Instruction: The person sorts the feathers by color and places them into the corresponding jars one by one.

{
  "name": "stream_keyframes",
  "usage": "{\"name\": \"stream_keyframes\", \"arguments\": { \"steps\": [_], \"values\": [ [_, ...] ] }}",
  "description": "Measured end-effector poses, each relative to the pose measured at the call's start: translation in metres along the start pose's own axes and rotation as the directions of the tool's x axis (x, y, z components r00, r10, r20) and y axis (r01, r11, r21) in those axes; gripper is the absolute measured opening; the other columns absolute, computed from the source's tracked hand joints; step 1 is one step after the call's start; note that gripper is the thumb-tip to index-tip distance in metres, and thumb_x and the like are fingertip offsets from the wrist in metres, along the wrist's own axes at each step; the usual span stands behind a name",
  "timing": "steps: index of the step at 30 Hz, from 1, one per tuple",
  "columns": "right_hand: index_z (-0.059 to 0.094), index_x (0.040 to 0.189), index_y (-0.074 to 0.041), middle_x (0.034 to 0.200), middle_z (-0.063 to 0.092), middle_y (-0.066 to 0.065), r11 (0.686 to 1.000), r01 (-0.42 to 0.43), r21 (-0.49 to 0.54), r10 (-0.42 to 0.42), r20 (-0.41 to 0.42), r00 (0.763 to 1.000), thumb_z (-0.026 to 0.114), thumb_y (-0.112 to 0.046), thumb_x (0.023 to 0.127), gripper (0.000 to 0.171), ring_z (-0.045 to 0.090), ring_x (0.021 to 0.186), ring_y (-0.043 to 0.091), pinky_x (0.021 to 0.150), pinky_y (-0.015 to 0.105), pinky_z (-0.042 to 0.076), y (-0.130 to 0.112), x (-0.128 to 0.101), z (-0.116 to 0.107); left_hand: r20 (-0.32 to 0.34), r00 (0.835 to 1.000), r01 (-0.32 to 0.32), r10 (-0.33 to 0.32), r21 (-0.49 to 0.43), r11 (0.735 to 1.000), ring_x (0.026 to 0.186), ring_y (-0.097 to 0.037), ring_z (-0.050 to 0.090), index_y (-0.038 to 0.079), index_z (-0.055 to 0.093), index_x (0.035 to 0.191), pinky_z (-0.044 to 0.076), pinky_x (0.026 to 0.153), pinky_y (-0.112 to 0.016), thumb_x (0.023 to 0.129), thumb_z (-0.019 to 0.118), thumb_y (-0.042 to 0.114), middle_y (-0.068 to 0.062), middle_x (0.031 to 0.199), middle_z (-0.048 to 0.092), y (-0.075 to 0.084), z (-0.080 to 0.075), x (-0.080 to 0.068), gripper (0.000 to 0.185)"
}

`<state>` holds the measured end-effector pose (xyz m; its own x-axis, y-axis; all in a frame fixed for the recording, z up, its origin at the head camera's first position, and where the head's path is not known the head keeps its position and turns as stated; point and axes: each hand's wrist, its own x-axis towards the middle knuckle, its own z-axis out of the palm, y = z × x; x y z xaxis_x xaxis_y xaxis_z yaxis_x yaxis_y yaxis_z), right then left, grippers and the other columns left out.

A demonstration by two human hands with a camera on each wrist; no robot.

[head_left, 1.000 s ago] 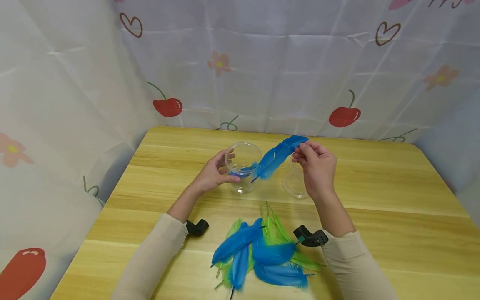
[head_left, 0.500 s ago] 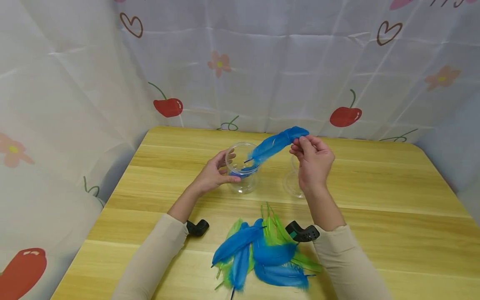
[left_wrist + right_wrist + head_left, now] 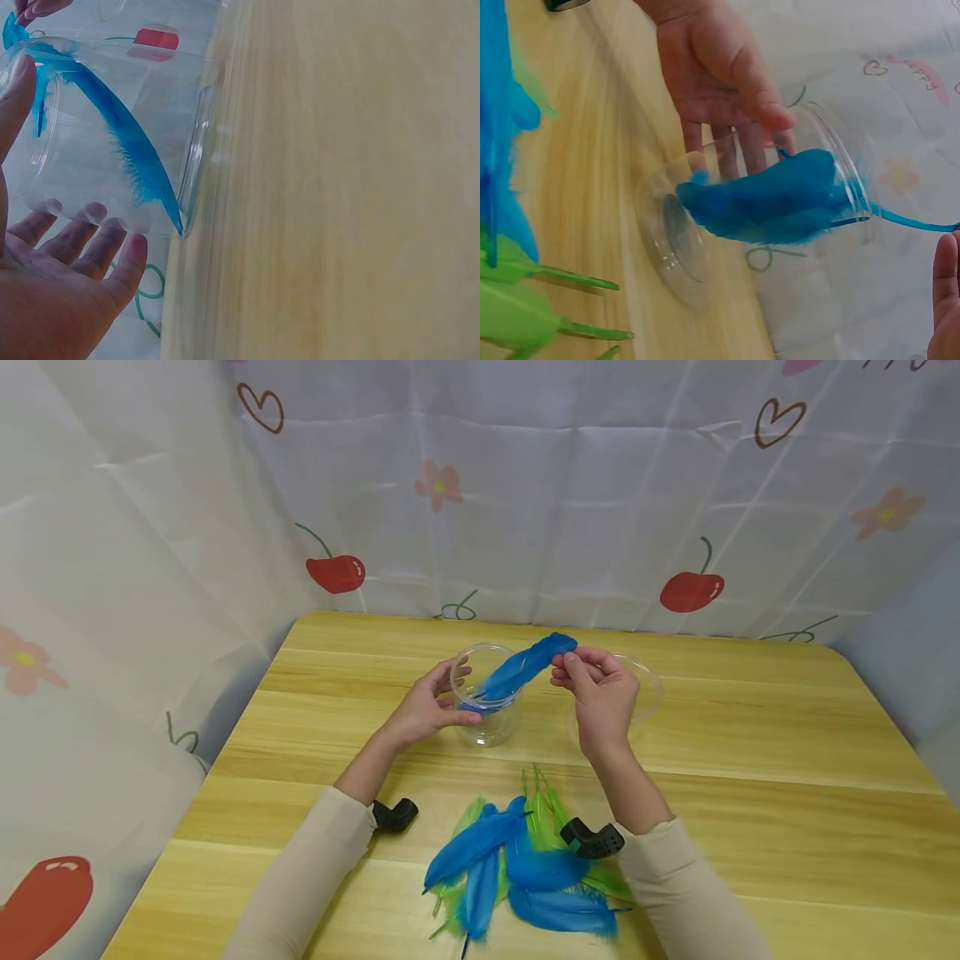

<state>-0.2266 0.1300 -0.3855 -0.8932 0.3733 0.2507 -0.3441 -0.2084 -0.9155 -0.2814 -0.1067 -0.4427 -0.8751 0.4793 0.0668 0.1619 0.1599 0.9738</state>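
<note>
Left hand (image 3: 426, 708): I see it curled round the clear round plastic jar (image 3: 487, 706).
Right hand (image 3: 596, 697): pinching the long blue feather (image 3: 521, 667), quill dipping into that jar.

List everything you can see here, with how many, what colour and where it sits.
clear jar: one, transparent, standing at mid table with a blue feather already inside.
held feather: one, blue, quill end dipping into the clear jar's mouth.
second clear container: one, transparent, on the table behind the right hand.
feather pile: several blue and several green, lying on the near part of the table; exact number not clear.
table: one, light wood.
curtain: white with cherries, flowers and hearts, behind and to the left of the table.
wrist cameras: two, black, one on each wrist.
sleeves: two, beige.
left hand: grips the clear jar's side.
right hand: pinches the held feather's upper end.
</note>
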Motion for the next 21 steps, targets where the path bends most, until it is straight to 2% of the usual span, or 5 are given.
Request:
{"name": "stream_keyframes", "arguments": {
  "steps": [9,13,21],
  "values": [
    [0.064,0.1,0.015,0.082,0.075,0.002,0.999,0.01,-0.04,-0.006,0.099,0.995,0.068,0.002,0.091,0.016,0.071,0.07,0.017,0.07,0.031,0.06,0.005,-0.007,-0.001,0.005,1.0,-0.002,0.002,0.008,1.0,0.138,-0.038,0.039,0.008,0.032,0.154,0.034,0.111,-0.054,0.082,0.082,0.01,-0.02,0.153,0.038,0.001,-0.001,0.0,0.087],
    [0.066,0.099,0.01,0.082,0.075,0.001,0.998,-0.005,-0.06,0.012,0.116,0.993,0.068,0.001,0.092,0.011,0.071,0.07,0.016,0.071,0.03,0.06,0.005,-0.009,-0.003,0.005,1.0,0.003,-0.003,0.009,1.0,0.138,-0.038,0.038,0.007,0.031,0.154,0.034,0.111,-0.054,0.082,0.082,0.012,-0.02,0.153,0.038,0.0,-0.001,0.0,0.088],
    [0.067,0.097,0.007,0.082,0.075,0.002,0.998,0.005,-0.066,0.004,0.136,0.991,0.067,0.001,0.092,0.008,0.071,0.071,0.019,0.071,0.03,0.06,0.001,-0.011,-0.007,0.0,1.0,0.012,-0.012,0.013,1.0,0.139,-0.038,0.038,0.007,0.031,0.154,0.033,0.111,-0.053,0.082,0.082,0.013,-0.019,0.153,0.038,0.0,0.0,-0.001,0.089]
  ]
}}
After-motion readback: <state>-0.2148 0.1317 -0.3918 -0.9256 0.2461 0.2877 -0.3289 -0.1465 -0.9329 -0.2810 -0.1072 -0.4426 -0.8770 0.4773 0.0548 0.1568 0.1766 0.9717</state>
